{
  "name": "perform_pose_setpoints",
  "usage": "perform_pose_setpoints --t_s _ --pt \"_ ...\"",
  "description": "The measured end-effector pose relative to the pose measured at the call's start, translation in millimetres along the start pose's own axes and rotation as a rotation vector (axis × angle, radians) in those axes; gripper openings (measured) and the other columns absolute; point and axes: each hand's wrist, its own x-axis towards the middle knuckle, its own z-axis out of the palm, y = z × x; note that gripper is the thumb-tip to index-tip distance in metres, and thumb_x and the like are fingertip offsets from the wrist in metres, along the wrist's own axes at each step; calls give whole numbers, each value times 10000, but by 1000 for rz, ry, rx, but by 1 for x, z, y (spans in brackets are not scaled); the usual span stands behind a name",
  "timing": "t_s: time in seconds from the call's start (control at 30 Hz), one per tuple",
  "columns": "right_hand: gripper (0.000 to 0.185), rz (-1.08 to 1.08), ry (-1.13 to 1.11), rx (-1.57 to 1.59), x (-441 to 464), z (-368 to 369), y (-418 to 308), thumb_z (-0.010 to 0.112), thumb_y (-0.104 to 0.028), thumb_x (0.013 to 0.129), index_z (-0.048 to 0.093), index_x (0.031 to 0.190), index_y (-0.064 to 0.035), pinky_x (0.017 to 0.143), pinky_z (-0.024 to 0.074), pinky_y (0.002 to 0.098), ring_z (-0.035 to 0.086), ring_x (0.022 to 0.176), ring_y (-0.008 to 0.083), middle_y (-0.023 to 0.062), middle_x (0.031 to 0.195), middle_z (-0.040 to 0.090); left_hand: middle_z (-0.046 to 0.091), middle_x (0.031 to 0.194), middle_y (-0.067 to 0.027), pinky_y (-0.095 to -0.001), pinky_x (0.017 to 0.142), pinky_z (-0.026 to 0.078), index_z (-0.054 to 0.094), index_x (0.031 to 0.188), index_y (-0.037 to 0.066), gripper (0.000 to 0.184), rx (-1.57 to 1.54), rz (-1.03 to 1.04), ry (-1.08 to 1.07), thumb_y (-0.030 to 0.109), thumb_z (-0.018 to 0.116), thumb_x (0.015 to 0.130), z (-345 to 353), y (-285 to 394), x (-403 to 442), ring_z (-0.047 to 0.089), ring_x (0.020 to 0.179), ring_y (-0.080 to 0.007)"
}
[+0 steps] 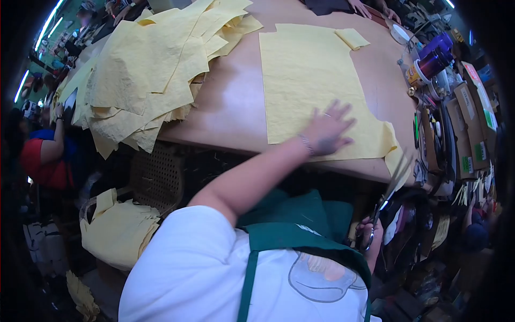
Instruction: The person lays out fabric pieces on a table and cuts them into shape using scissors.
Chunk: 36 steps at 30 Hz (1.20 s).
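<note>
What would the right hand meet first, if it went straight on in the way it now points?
With the scissors leading, the right hand would probably meet the near right corner of the yellow sheet first; scissors and corner overlap in this view, but whether they touch is unclear.

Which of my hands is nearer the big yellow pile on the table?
Left: your left hand is over the sheet right of the pile; your right hand, holding scissors, is farther right.

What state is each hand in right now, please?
Left hand: open, over the yellow sheet; contact unclear.
Right hand: closed around the scissors.
</note>
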Motion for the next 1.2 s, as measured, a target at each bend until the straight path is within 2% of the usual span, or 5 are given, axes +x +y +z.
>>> perform_pose_setpoints --t_s 0.33,0.77,0.87,1.07,1.2 --pt "534 257 -806 -113 4 42 -15 674 -483 618 520 793 -3 582 419 241 504 660 104 29 694 519 547 1047 -134 -386 920 346 609 932 61 176 156 -176 399 120 554 775 -58 -71 -173 449 1077 -336" --pt "755 626 -826 263 3 89 -18 397 -787 534 501 728 -65 511 415 232 495 520 107 0 624 485 547 1002 -73 -391 848 370 611 935 128 185 287 -64 388 157 571 757 -36 -70 -158 487 1015 -277" --pt "727 567 -815 205 4 108 -21 399 -773 578 495 727 -68 509 415 229 496 529 104 2 623 481 565 913 -55 -360 732 425 600 925 133 172 156 -43 427 190 555 769 -37 -80 -159 543 868 -206" --pt "609 410 -700 -5 0 151 -31 484 -663 685 474 727 -55 512 426 226 496 539 98 11 624 466 587 660 -54 -157 407 362 556 865 -6 206 -986 -712 46 190 496 839 -66 -70 -147 482 443 -54" --pt "653 362 -663 -137 -1 167 -28 472 -697 658 483 726 -48 508 432 221 506 537 95 13 614 466 586 657 -61 -154 355 328 538 835 4 184 -1032 -827 -89 184 501 831 -65 -65 -133 463 398 -55"
